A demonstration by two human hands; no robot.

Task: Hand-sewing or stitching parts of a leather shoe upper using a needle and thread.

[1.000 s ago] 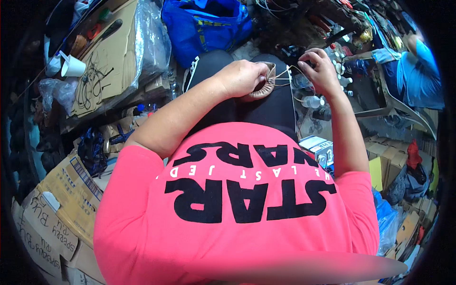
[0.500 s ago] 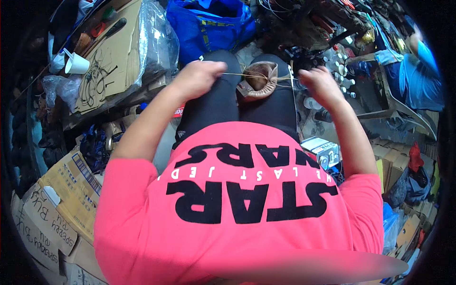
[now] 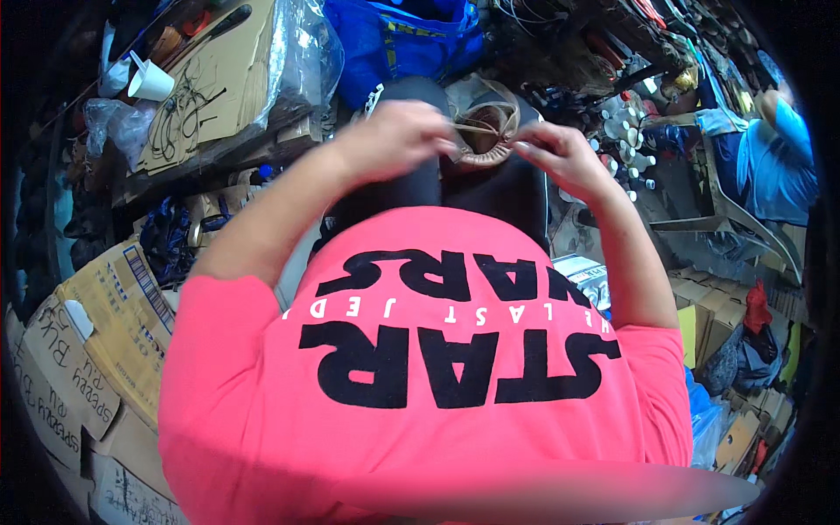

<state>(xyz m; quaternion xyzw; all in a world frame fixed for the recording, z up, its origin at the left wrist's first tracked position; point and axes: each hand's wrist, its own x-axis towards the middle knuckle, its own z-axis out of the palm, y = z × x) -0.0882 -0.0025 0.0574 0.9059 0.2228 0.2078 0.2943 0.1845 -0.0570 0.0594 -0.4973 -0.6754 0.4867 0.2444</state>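
Note:
A brown leather shoe (image 3: pixel 483 158) with a gathered, puckered edge rests between my thighs, its opening facing up. Pale thread (image 3: pixel 472 128) runs across that opening and loops over its far side. My left hand (image 3: pixel 404 138), slightly blurred, is at the shoe's left with curled fingers closed on the thread. On the other side, my right hand (image 3: pixel 563 157) has thumb and fingers pinched together right at the shoe's right edge. What lies between those fingertips is too small to make out.
A blue bag (image 3: pixel 407 44) stands beyond my knees. Flattened cardboard (image 3: pixel 206 87) with dark cords and a white cup (image 3: pixel 151 80) are at the left. Several white-capped bottles (image 3: pixel 626 144) stand at the right, near a person in a blue shirt (image 3: pixel 774 166).
Both hands have come inward from a wide spread to the shoe. The thread, earlier stretched out to both sides, now hangs in looser loops over it.

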